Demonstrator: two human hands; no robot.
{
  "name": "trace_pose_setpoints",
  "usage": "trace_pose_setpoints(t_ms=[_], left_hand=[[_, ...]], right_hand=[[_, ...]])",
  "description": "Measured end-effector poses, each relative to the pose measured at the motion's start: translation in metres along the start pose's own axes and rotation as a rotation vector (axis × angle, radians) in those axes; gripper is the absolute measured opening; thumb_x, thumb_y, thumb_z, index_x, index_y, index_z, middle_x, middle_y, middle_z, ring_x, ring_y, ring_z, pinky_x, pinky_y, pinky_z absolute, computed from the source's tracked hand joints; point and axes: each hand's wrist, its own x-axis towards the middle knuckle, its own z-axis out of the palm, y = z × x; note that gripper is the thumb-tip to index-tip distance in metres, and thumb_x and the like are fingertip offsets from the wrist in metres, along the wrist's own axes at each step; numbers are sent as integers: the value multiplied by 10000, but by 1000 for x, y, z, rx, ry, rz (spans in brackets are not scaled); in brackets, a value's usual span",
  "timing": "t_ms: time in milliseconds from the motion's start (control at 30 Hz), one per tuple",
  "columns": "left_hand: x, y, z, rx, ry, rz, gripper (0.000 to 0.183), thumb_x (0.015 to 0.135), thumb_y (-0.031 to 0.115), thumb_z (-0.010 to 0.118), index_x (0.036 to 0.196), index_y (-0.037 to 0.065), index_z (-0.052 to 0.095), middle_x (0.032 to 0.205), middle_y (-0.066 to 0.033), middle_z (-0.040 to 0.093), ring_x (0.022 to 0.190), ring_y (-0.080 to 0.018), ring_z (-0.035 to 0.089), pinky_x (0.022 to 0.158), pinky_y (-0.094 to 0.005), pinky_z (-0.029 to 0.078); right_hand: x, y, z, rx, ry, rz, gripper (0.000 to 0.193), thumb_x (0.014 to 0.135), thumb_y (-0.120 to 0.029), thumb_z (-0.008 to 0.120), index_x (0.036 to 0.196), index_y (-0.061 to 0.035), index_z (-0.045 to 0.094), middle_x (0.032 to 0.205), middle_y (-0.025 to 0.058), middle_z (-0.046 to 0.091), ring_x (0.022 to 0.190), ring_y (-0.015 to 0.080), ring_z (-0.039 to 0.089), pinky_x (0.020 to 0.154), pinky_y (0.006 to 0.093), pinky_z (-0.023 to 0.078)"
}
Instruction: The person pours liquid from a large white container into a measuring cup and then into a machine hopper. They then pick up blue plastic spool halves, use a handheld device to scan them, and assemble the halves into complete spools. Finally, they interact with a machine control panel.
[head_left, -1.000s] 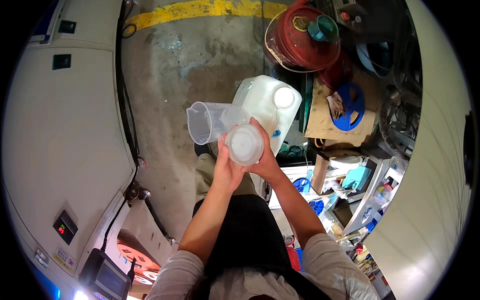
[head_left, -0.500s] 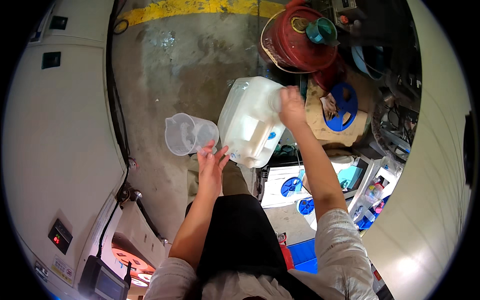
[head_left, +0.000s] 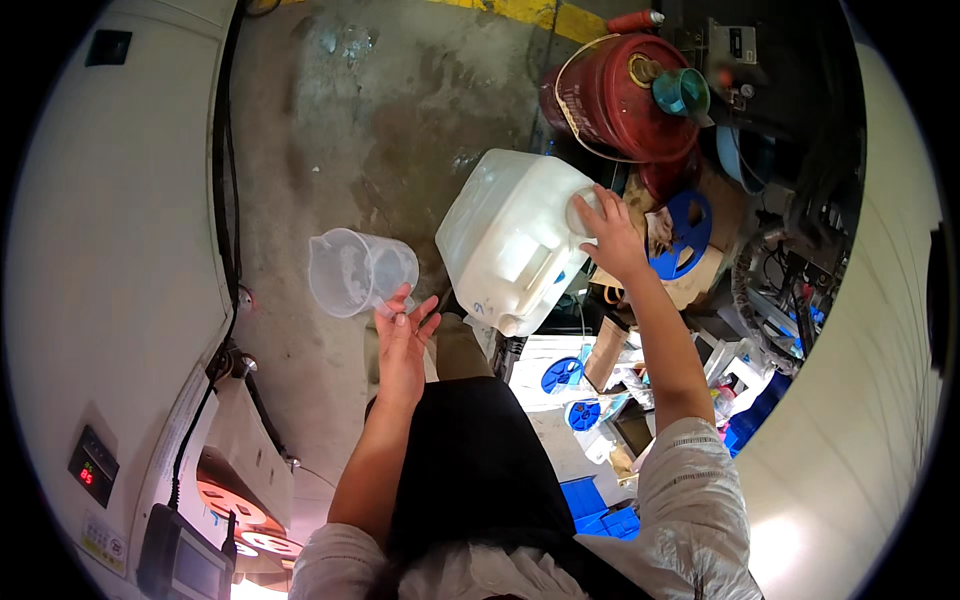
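Standing in the middle, the big white jug [head_left: 520, 245] is topped by a pale round cap [head_left: 580, 214], partly hidden by fingers. The cap is covered by the right hand [head_left: 615, 232], and its edge is gripped by bent fingers. So the cap is found at the jug's top, but whether it is tight or loose cannot be told. No water or other stuff is seen pouring from the jug.

To the left of the jug, a clear cup [head_left: 345, 268] is held up, tipped, with its wide mouth turned away from the jug. Its handle side is held by the left hand [head_left: 400, 345], with some fingers spread out. The cup and the jug are kept apart by a gap. How much is inside either one cannot be told.

The cap is found right under the right hand, at the jug's upper right. Past that corner of the jug, a red drum [head_left: 620, 105] and a blue reel [head_left: 690, 245] are seen.
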Motion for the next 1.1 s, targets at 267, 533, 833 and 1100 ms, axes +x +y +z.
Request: trace_pose_setpoints(t_ms=[267,533,833,1100], left_hand=[[-1,9,-1,1,3,-16,242,987,301,477,1186,189,396,1466,-57,292,1254,-313,435,1023,-455,360],[-7,15,-21,14,19,-18,248,980,303,494,1177,182,404,1453,-59,305,1248,-312,438,1021,-450,364],[-17,18,-28,13,33,-15,244,972,291,504,1159,165,413,1448,-72,309,1250,-310,440,1022,-454,366],[-14,22,-36,108,3,10,238,974,310,503,1142,171,407,1445,-80,309,1258,-325,437,1026,-468,365]], right_hand=[[7,27,46,316,-188,818,725,875,-626,481,1125,55,509,859,228,649,764,362,641,721,431,538],[-10,-3,9,-39,318,109,596,847,-421,630,1275,-53,439,915,195,657,891,400,630,754,452,517],[-13,-3,1,-82,67,174,574,853,-478,615,1355,-266,433,1181,141,607,984,398,622,873,442,492],[23,6,-2,-121,-237,583,695,826,-515,625,1295,-70,369,1306,260,483,1020,414,610,851,486,498]])
